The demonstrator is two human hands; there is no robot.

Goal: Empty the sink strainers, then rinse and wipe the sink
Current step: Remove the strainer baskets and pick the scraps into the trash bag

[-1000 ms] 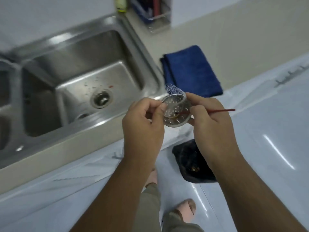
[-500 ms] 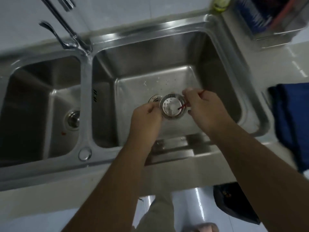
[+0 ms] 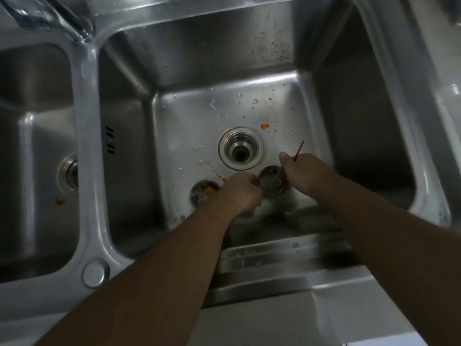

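I had both hands low in the sink's (image 3: 199, 53) right basin. My left hand's (image 3: 239, 193) fingers were curled on the strainer (image 3: 270, 182), just in front of the open drain (image 3: 240, 148). My right hand's (image 3: 306, 173) fingers gripped its other side, pinching a red stick (image 3: 298, 151). A second strainer (image 3: 202, 192) lay left, holding orange scraps.

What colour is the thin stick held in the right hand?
Red; the thin stick shows best in the head view, above the right hand.
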